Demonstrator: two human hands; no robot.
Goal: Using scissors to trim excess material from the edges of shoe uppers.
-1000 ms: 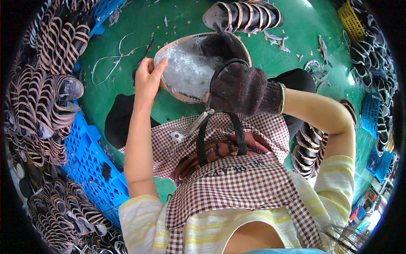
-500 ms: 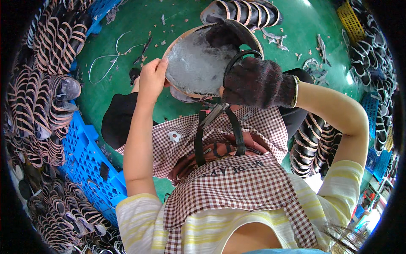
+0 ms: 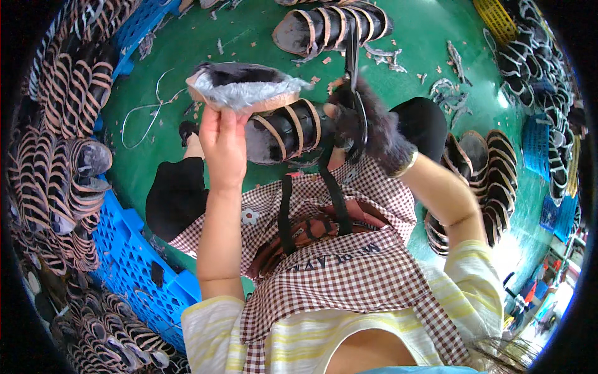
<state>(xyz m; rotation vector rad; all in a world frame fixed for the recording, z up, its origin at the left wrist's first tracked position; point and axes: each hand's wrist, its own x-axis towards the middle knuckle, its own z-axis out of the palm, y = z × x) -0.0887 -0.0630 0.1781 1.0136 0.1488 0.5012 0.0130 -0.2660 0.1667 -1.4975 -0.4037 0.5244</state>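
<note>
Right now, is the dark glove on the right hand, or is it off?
On: the dark glove wraps the right hand, reaching the wrist; the left hand is bare.

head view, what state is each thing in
Shoe piece, held, tilted, fuzzy lining showing
Left hand, bare, gripping shoe piece
Scissors, held, blades pointing forward
Right hand, gloved, gripping scissors
Far shoe stack, nested, on the floor
Grey scraps, scattered on the floor

Shoemaking workshop: stacked shoe parts, scraps littering green floor.
</note>
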